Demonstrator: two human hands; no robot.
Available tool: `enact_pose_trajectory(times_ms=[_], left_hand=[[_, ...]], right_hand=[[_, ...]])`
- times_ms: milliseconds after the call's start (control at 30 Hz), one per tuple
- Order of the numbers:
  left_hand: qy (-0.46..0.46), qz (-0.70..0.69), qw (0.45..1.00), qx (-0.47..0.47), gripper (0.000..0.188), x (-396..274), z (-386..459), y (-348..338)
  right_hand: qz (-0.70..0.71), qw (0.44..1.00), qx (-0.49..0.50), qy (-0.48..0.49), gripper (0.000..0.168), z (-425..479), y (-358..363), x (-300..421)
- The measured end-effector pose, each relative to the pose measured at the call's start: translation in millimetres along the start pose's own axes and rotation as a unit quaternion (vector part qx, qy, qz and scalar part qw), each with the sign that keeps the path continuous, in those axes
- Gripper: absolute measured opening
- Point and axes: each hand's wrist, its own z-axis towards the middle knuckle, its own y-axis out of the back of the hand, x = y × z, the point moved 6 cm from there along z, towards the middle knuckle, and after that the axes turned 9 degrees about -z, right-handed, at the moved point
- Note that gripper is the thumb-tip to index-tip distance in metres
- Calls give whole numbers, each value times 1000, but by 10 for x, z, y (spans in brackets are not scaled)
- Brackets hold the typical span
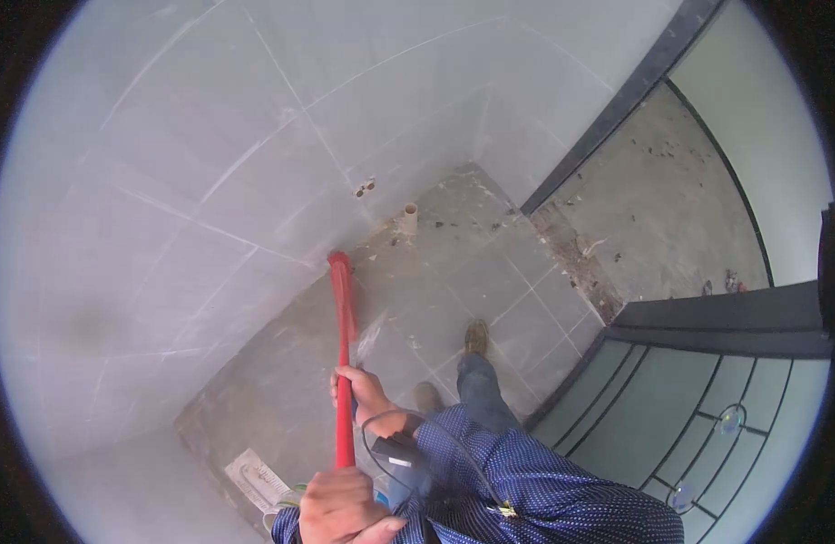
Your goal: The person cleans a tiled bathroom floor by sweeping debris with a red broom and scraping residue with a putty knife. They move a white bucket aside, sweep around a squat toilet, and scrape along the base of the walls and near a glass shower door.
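A red broom [342,326] slants down from my hands to the floor. My right hand [366,394] grips the shaft about midway, fingers wrapped around it. Lower in the picture, my left hand [339,506] is closed over the upper end of the handle. The broom's head [339,262] is at the foot of the grey tiled wall [254,170], where the dusty tiled floor [444,272] begins. Whether its tip touches the wall, I cannot tell.
A short pipe stub [410,216] rises from the floor beside the wall, below wall holes [365,188]. Debris lines the doorway threshold [577,258]. A dark-framed glass door [635,401] stands at the right. A pale rectangular item [256,478] lies at lower left. A cable [451,435] crosses my sleeve.
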Motion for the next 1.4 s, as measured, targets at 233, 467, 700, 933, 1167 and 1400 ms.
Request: enact_pose_trajectory(times_ms=[233, 467, 700, 933, 1167, 1400], left_hand=[[118, 33, 990, 76, 14, 1534, 651, -229], [67, -78, 988, 112, 23, 1260, 1606, -490], [83, -105, 990, 51, 24, 767, 1926, -72], [208, 61, 976, 11, 22, 1473, 1943, -160], [184, -48, 978, -88, 23, 1369, 1811, -77], [82, -137, 962, -221, 28, 780, 1590, 158]], right_hand=[[8, 999, 27, -18, 18, 931, 641, 953], [-32, 996, -57, -60, 19, 228, 906, 1523], [4, 991, -105, -80, 16, -87, 273, 1883], [-15, 997, 2, -71, 17, 941, 384, 1850], [-171, 979, -110, -31, 19, 609, 684, 1824], [-151, 972, -168, -63, 19, -236, 489, 1894]])
